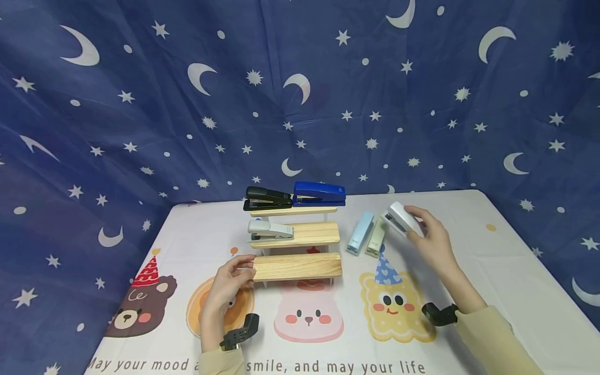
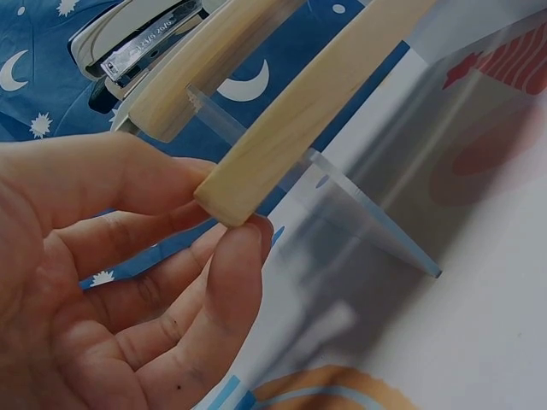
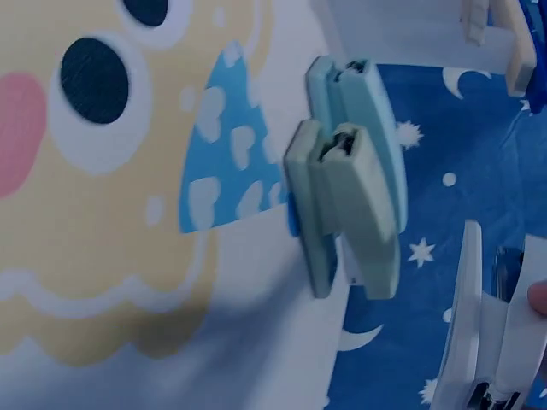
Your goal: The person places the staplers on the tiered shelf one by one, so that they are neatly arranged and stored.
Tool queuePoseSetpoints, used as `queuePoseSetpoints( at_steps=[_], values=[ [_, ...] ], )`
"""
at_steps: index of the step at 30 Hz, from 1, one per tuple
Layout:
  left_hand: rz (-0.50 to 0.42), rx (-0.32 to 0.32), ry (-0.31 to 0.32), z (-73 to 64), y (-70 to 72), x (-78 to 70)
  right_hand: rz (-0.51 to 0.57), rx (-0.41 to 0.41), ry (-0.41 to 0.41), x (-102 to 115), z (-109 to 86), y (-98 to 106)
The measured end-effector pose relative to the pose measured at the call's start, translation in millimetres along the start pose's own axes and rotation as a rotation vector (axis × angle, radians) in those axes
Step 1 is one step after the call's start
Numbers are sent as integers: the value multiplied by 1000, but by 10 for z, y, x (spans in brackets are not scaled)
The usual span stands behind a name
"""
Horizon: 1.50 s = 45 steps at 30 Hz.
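Head view: white stapler [image 1: 404, 219] right of the wooden rack [image 1: 297, 266], slanted, one end angled toward the rack. Right hand [image 1: 433, 242] has it by the end away from the rack, thumb on one side, fingers on the other, gap only as wide as the stapler body. Right wrist view catches the same stapler at frame edge with one fingertip on it; rest of the grip out of frame there.

Left hand [image 1: 231, 281] at left end of the rack's lowest board. Left wrist view: thumb and a finger pinch the board's end, nearly closed on its thickness; remaining fingers loosely bent beneath.

Between rack and white stapler: light blue stapler [image 1: 360, 233], closer to the rack; pale green stapler [image 1: 376, 237] just beside it, on the side away from the rack. Whether these two touch, cannot tell.

On the rack: light grey stapler [image 1: 270, 230] on middle board, left half. Top board carries black stapler [image 1: 268, 197] at left, dark blue stapler [image 1: 320, 194] at right, end to end. Clear supports beneath boards.

Rack stands on a white cloth [image 1: 506, 271]. Brown bear print [image 1: 145, 307] left of rack; pink animal print [image 1: 308, 320] directly in front; yellow biscuit print [image 1: 397, 307] front right. Behind rack: navy curtain [image 1: 300, 52], white moons and stars.
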<state>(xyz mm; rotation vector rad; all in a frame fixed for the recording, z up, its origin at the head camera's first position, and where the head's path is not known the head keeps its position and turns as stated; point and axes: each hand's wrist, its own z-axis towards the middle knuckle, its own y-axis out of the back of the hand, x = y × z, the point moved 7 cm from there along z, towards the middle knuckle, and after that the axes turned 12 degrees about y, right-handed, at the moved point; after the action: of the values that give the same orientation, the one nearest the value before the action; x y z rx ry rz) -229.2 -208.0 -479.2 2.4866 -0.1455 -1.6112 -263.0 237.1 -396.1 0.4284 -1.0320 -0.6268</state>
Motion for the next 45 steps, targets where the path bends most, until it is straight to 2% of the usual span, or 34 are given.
queuePoseSetpoints(
  at_steps=[8,21,37,45],
  values=[
    [3,-5,3,-2,8,1,69,33,43,213,-2,-33],
    [5,-10,4,10,-1,0,108,55,130,505,-15,-95],
    [7,-11,8,14,-4,9,144,144,96,699,-18,-321],
    [0,-10,8,15,-2,13,208,155,143,798,19,-449]
  ],
)
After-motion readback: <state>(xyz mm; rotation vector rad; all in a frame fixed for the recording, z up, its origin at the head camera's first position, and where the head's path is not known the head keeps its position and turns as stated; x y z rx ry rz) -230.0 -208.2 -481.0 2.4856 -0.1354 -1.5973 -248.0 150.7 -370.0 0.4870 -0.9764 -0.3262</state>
